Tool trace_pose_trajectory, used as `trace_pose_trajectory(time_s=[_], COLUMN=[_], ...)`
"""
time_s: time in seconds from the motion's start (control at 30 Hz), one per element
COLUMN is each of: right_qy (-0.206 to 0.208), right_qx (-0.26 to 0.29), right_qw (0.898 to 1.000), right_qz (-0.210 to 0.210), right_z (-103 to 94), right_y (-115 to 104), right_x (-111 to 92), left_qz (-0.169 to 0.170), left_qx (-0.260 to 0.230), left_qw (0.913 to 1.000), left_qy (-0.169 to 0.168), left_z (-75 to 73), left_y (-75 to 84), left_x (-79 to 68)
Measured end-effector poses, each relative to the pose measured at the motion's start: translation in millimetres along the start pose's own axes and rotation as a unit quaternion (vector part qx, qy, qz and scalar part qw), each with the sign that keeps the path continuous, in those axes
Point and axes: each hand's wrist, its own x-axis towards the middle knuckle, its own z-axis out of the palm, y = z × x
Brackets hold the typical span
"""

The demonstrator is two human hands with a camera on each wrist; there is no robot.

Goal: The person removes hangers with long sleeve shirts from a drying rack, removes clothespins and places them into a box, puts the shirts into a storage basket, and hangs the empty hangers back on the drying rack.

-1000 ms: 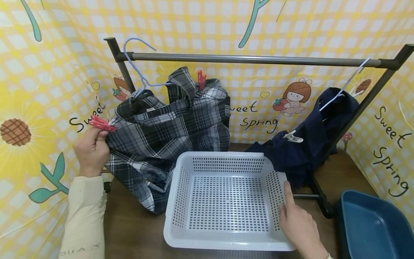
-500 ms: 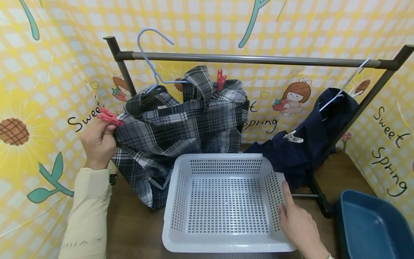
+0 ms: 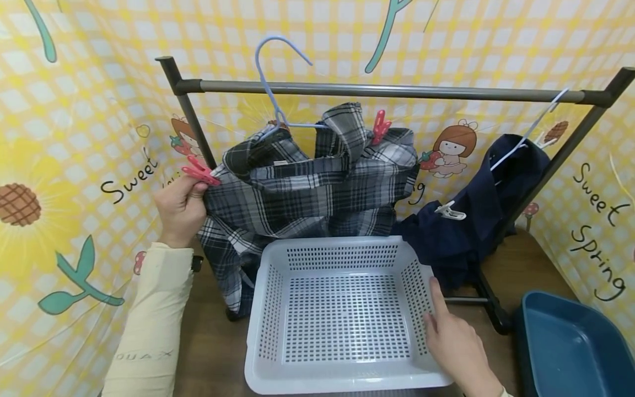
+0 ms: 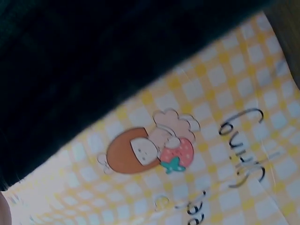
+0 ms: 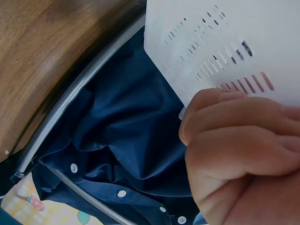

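My left hand (image 3: 181, 214) grips a black and grey plaid shirt (image 3: 297, 193) at its left shoulder, just under a red clothespin (image 3: 200, 171). The shirt hangs on a blue wire hanger (image 3: 272, 88), and a second red clothespin (image 3: 381, 128) sits on its other shoulder. In the head view the hanger's hook overlaps the rack's bar; whether it touches the bar I cannot tell. My right hand (image 3: 458, 342) holds the right rim of a white perforated basket (image 3: 342, 380), its index finger along the edge. Curled fingers (image 5: 229, 112) press the basket's outer wall in the right wrist view.
A dark metal rack (image 3: 377, 90) spans the back. At its right end a navy shirt (image 3: 466, 231) hangs on a wire hanger, with a white clothespin (image 3: 450, 210). A blue tub (image 3: 570, 353) stands at the lower right of the wooden table (image 3: 203, 336).
The left hand has moved right and slightly up, carrying the plaid shirt and hanger along the rack. The basket has shifted slightly left and nearer, with the right hand still on its rim.
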Motion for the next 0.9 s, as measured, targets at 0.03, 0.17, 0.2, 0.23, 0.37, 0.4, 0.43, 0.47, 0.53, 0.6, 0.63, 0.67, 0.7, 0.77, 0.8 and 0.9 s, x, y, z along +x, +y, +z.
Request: trace_pose_trajectory(time_s=[0.03,0.17,0.2,0.23,0.37,0.4,0.43,0.47,0.53,0.6,0.63,0.67,0.7,0.77,0.8,0.9], right_qy=[0.000,-0.001,-0.002,-0.001,0.002,0.004,0.005,0.005,0.001,-0.005,-0.010,-0.012,-0.014,-0.014,-0.013,0.007], right_qx=[0.000,-0.002,-0.002,-0.003,-0.008,-0.009,-0.009,-0.010,-0.009,-0.011,-0.012,-0.015,-0.018,-0.027,-0.033,-0.046], right_qw=[1.000,1.000,1.000,1.000,1.000,1.000,1.000,1.000,1.000,1.000,1.000,1.000,1.000,0.999,0.999,0.998], right_qz=[0.000,0.001,0.001,0.001,-0.009,-0.012,-0.013,-0.015,-0.014,-0.013,-0.013,-0.016,-0.017,-0.023,-0.025,-0.047], right_z=[0.2,0.8,0.8,0.7,0.9,0.7,0.4,0.0,-1.8,-4.6,-6.9,-9.8,-13.6,-24.2,-30.7,-52.9], right_y=[-0.2,-0.8,-0.8,-0.8,0.0,0.3,0.4,0.8,1.0,1.8,2.1,2.3,2.1,1.0,-0.5,-7.4], right_x=[0.0,-0.3,-0.4,-0.4,0.6,0.9,1.3,1.5,2.0,2.8,3.0,3.0,2.9,2.1,1.0,-4.1], left_qz=[0.000,0.000,-0.001,-0.002,-0.005,-0.006,-0.006,-0.004,0.001,0.007,0.011,0.014,0.016,0.020,0.021,0.021], left_qx=[-0.004,-0.005,-0.006,-0.010,-0.025,-0.028,-0.031,-0.032,-0.027,-0.021,-0.017,-0.012,-0.008,-0.004,-0.004,-0.015], left_qw=[1.0000,1.0000,0.9999,0.9999,0.9996,0.9995,0.9995,0.9995,0.9996,0.9997,0.9998,0.9998,0.9998,0.9997,0.9997,0.9997], left_qy=[0.001,0.008,0.010,0.011,0.010,0.008,0.005,0.003,0.003,0.004,0.006,0.010,0.013,0.013,0.012,0.005], left_z=[2.1,7.0,7.3,7.1,2.5,1.0,-0.4,-1.7,-4.2,-7.0,-8.2,-9.3,-10.3,-11.5,-11.8,-11.3], left_y=[1.3,5.9,6.6,7.2,10.3,11.7,13.3,15.1,19.4,24.2,26.6,29.1,31.4,35.6,37.5,42.6], left_x=[0.1,-1.0,-1.5,-2.5,-5.6,-5.8,-6.0,-6.1,-6.4,-7.3,-7.9,-8.5,-9.0,-9.8,-10.1,-11.0])
